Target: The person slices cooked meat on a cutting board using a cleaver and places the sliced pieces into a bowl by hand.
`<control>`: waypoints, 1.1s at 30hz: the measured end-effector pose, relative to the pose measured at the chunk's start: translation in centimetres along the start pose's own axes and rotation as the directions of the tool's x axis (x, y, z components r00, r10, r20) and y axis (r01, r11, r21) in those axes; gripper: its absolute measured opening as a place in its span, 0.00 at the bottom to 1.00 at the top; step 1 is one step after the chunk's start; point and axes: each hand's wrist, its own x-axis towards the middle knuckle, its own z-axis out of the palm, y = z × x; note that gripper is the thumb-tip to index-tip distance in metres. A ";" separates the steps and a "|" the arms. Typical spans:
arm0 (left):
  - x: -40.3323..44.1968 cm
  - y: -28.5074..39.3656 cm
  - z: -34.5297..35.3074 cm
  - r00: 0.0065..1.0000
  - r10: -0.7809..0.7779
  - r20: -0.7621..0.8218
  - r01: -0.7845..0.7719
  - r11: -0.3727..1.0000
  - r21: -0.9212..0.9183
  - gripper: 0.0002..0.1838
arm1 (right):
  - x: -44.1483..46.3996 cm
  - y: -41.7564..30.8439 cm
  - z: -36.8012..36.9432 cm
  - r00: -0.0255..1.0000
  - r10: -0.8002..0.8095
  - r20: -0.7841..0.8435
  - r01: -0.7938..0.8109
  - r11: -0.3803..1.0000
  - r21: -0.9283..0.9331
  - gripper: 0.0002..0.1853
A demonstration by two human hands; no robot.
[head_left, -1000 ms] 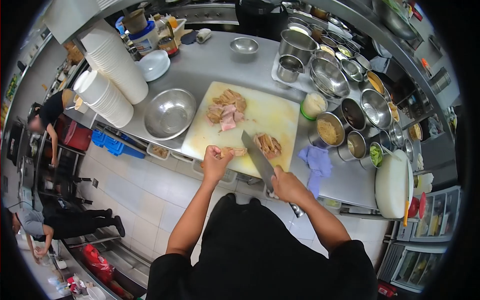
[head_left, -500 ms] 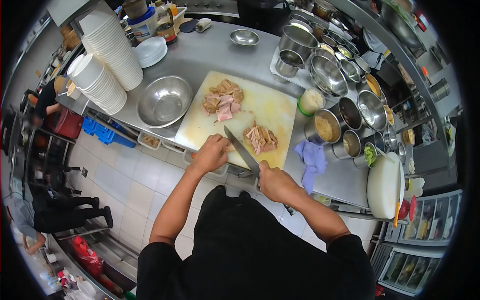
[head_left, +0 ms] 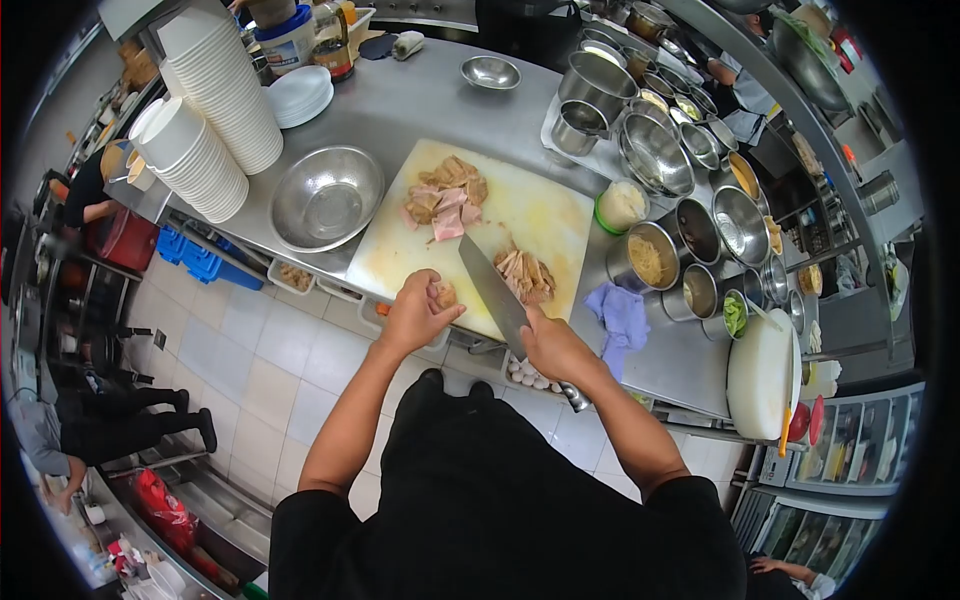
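My right hand (head_left: 553,345) grips a large kitchen knife (head_left: 492,284), its broad blade slanting up and left over the cutting board (head_left: 395,240). At the board's near edge, my left hand (head_left: 415,315) curls its fingers around a small piece of meat (head_left: 445,294), with the thumb on the near side; the hand partly covers the piece. Just right of the blade lies a heap of meat cut into strips (head_left: 527,275). Farther back on the board is a pile of larger meat pieces (head_left: 447,193), some pinkish. The knife tip is just below this pile.
Left of the board sits a wide metal bowl (head_left: 328,198), beside tall stacks of white containers (head_left: 200,165). To the right are a purple cloth (head_left: 617,318), a green-rimmed tub (head_left: 622,205) and several metal pots (head_left: 642,255). Eggs (head_left: 530,375) show below the counter edge. Other people work nearby.
The knife blade has moved a little right, away from my left hand. That hand has turned, its thumb now apart from the fingers and the meat piece more visible.
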 end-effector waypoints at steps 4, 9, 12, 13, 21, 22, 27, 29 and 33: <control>1.4 -1.8 -1.8 0.866 0.498 0.048 -0.492 0.830 0.263 0.22 | -0.8 -0.6 -0.3 1.000 -0.008 0.003 0.008 1.000 -0.029 0.14; 1.9 -2.7 0.1 0.948 0.215 0.233 -0.215 0.976 -0.024 0.20 | -0.8 -0.1 -0.2 1.000 0.000 0.017 0.001 0.998 -0.058 0.14; 1.7 -2.0 1.3 0.927 0.353 0.126 -0.357 0.934 0.006 0.15 | -1.1 0.0 -0.4 1.000 0.010 0.011 -0.009 0.995 -0.103 0.14; 1.7 -2.0 1.5 0.929 0.364 0.070 -0.365 0.931 0.012 0.14 | -1.2 -0.2 -0.7 1.000 0.017 0.008 -0.016 0.994 -0.104 0.14; 1.6 -2.4 2.5 0.928 0.373 -0.006 -0.372 0.928 0.008 0.09 | -3.4 -4.6 -3.3 0.981 0.101 0.166 -0.052 0.960 -0.274 0.12; 1.6 -2.3 2.4 0.923 0.384 0.005 -0.384 0.923 0.031 0.09 | -3.8 -5.2 -3.8 0.980 0.103 0.170 -0.053 0.959 -0.280 0.12; 1.5 -2.1 2.6 0.914 0.406 -0.011 -0.405 0.913 0.049 0.06 | -3.4 -5.5 -4.0 0.972 0.075 0.223 -0.004 0.953 -0.304 0.11; 1.7 -2.1 2.7 0.913 0.407 -0.022 -0.406 0.913 0.040 0.06 | -2.8 -5.2 -3.8 0.973 0.056 0.225 0.018 0.949 -0.315 0.11; 1.7 -1.8 2.3 0.919 0.394 -0.007 -0.393 0.919 0.032 0.07 | -1.3 -4.2 -2.5 0.978 0.006 0.209 0.055 0.957 -0.284 0.11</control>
